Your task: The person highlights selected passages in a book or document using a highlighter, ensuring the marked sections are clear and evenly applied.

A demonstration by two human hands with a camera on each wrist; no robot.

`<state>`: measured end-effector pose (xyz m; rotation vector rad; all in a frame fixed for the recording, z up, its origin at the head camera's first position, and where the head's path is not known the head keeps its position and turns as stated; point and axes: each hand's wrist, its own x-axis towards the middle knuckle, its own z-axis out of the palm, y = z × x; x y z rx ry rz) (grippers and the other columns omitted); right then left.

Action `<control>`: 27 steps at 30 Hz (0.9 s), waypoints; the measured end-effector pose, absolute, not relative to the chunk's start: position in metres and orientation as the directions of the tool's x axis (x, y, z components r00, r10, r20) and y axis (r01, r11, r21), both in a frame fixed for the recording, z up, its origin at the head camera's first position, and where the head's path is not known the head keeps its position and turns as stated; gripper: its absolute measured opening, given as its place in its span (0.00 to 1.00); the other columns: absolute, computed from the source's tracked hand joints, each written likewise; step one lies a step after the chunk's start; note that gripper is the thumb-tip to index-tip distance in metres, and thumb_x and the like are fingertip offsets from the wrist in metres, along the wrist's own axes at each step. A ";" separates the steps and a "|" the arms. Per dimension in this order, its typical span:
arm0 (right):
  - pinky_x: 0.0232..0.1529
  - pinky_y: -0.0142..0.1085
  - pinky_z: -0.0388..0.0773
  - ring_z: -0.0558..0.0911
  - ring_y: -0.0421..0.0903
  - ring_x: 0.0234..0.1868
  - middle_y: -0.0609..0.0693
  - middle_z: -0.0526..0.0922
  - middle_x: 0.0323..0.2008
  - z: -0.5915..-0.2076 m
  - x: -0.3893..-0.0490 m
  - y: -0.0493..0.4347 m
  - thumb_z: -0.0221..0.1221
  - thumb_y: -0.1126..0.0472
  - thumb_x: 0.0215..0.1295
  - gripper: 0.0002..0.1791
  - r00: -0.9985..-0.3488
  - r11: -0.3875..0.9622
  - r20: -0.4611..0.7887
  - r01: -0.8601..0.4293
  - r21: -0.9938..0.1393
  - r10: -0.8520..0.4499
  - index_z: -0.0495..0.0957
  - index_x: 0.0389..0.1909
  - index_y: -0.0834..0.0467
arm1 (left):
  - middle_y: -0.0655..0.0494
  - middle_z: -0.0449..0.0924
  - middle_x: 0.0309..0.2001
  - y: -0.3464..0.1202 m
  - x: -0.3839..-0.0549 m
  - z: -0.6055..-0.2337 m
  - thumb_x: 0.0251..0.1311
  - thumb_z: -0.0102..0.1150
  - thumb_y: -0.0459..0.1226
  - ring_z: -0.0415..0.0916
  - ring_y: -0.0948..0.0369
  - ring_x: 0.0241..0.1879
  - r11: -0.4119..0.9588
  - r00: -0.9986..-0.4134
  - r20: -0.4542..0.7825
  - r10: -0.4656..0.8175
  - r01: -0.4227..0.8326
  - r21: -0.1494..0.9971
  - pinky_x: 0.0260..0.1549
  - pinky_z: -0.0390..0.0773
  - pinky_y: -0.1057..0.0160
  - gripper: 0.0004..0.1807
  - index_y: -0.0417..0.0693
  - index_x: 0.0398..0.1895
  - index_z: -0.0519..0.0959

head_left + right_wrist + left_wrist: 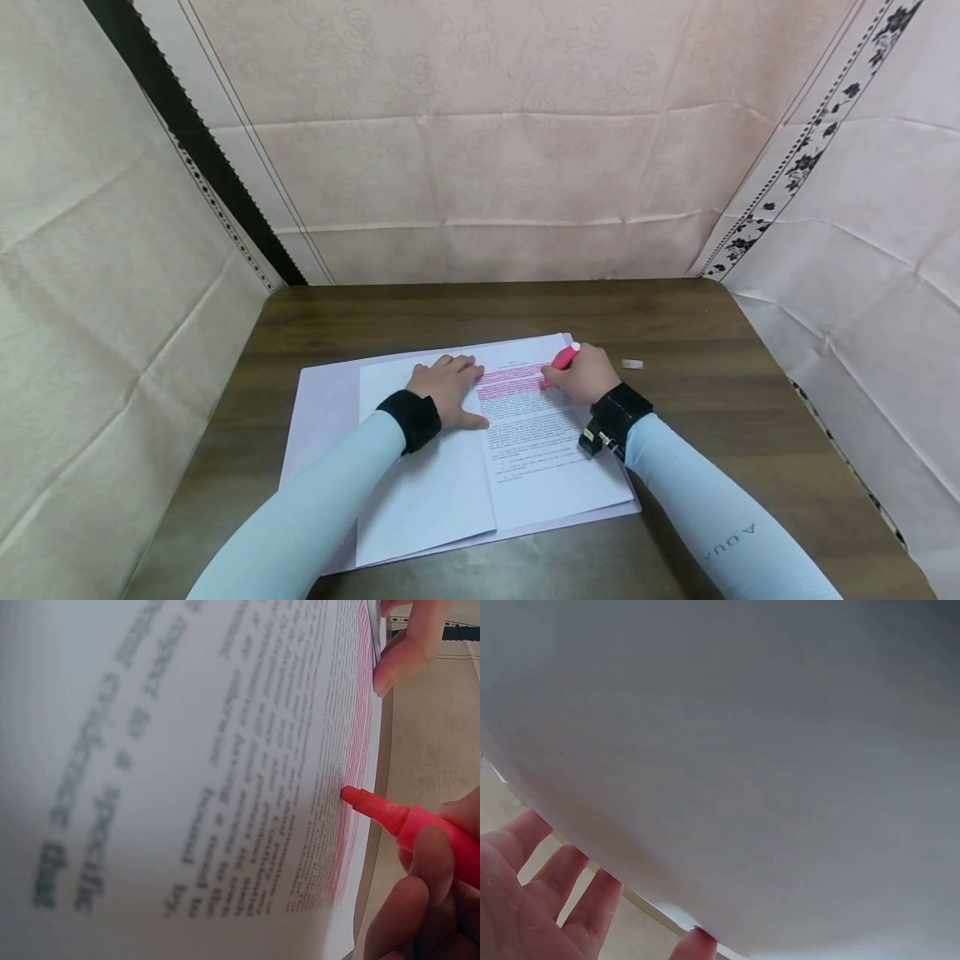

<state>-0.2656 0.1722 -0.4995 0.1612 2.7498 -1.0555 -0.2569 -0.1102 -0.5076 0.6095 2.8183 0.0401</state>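
A printed page [532, 442] lies on the right side of an open stack of white sheets, its upper lines marked in pink. My right hand [588, 375] grips a pink highlighter [566, 356]; in the right wrist view the highlighter's tip [352, 795] is at the edge of the pink lines. On the blank left page [420, 492] my left hand [447, 390] rests with its fingers spread, close to the fold beside the print. The left wrist view shows the left fingers [592, 907] along the edge of white paper.
Under the sheets is a larger pale backing sheet [322, 417] on a brown wooden table [450, 312]. A small whitish piece [632, 364] lies right of the right hand. Pale cloth [480, 167] hangs behind the table and at both sides.
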 end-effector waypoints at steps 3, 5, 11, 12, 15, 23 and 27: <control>0.27 0.36 0.73 0.82 0.55 0.33 0.56 0.86 0.33 -0.498 -0.264 0.173 0.77 0.47 0.67 0.22 -0.975 0.736 -0.217 0.174 -0.654 0.038 0.84 0.45 0.61 | 0.58 0.61 0.86 -0.111 -0.257 -0.509 0.52 0.72 0.76 0.62 0.48 0.80 0.913 -0.881 -0.238 0.409 0.400 0.086 0.74 0.66 0.30 0.60 0.63 0.86 0.67; 0.28 0.36 0.74 0.82 0.55 0.33 0.56 0.86 0.33 -0.497 -0.264 0.174 0.78 0.47 0.67 0.22 -0.976 0.734 -0.213 0.174 -0.656 0.041 0.84 0.45 0.61 | 0.57 0.62 0.86 -0.111 -0.258 -0.510 0.51 0.73 0.75 0.62 0.48 0.80 0.911 -0.881 -0.231 0.413 0.402 0.094 0.74 0.66 0.30 0.60 0.63 0.86 0.67; 0.29 0.35 0.76 0.83 0.55 0.34 0.56 0.86 0.34 -0.496 -0.264 0.175 0.77 0.46 0.67 0.22 -0.974 0.741 -0.219 0.185 -0.646 0.052 0.84 0.44 0.60 | 0.58 0.61 0.86 -0.112 -0.259 -0.512 0.52 0.71 0.77 0.62 0.48 0.80 0.910 -0.879 -0.236 0.415 0.406 0.084 0.73 0.67 0.30 0.61 0.63 0.86 0.66; 0.29 0.35 0.76 0.83 0.54 0.34 0.55 0.86 0.34 -0.495 -0.264 0.176 0.77 0.46 0.67 0.23 -0.975 0.744 -0.218 0.181 -0.644 0.049 0.84 0.44 0.61 | 0.58 0.61 0.86 -0.111 -0.259 -0.511 0.52 0.71 0.77 0.62 0.48 0.80 0.910 -0.879 -0.238 0.414 0.406 0.083 0.74 0.67 0.30 0.60 0.64 0.86 0.66; 0.28 0.35 0.74 0.82 0.54 0.33 0.56 0.86 0.32 -0.496 -0.265 0.175 0.76 0.47 0.68 0.22 -0.977 0.747 -0.211 0.169 -0.644 0.039 0.84 0.44 0.61 | 0.57 0.61 0.86 -0.112 -0.262 -0.513 0.52 0.71 0.76 0.62 0.48 0.79 0.908 -0.877 -0.237 0.419 0.408 0.096 0.73 0.67 0.30 0.60 0.63 0.86 0.67; 0.26 0.34 0.71 0.81 0.54 0.30 0.55 0.85 0.28 -0.494 -0.266 0.169 0.76 0.48 0.69 0.20 -0.982 0.755 -0.185 0.146 -0.639 0.033 0.85 0.42 0.62 | 0.57 0.60 0.86 -0.114 -0.269 -0.513 0.54 0.70 0.76 0.60 0.49 0.81 0.906 -0.871 -0.252 0.422 0.410 0.101 0.74 0.65 0.29 0.60 0.63 0.87 0.65; 0.27 0.34 0.71 0.81 0.55 0.30 0.54 0.85 0.28 -0.492 -0.266 0.164 0.74 0.48 0.70 0.18 -0.986 0.741 -0.165 0.130 -0.659 0.026 0.85 0.40 0.60 | 0.57 0.60 0.86 -0.117 -0.269 -0.508 0.54 0.71 0.76 0.60 0.49 0.81 0.903 -0.870 -0.245 0.429 0.419 0.095 0.75 0.64 0.30 0.60 0.63 0.87 0.66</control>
